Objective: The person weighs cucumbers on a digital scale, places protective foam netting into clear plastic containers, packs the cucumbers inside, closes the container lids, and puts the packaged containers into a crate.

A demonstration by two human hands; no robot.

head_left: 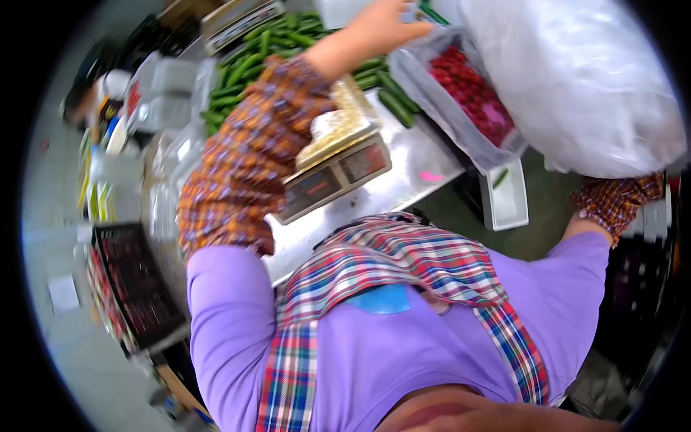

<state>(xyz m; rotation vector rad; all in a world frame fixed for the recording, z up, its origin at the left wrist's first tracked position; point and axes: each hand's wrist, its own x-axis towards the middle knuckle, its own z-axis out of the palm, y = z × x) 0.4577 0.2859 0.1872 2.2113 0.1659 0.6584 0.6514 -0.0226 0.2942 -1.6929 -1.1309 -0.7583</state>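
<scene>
Steel table edge beside open floor, left hand near grey crate, fingers' grip unclear; right hand hidden.

No text, label, brand, number or sign can be read. The reddish display on the scale, just left of the frame's middle, is too blurred — any figures or lettering there cannot be made out.

**A produce-packing workspace**

A digital scale sits on a metal table beside heaped green cucumbers. Small red produce fills a lined crate; clear plastic containers stand stacked nearby. Whether this is a shop's back room or a packing house is unclear.
</scene>
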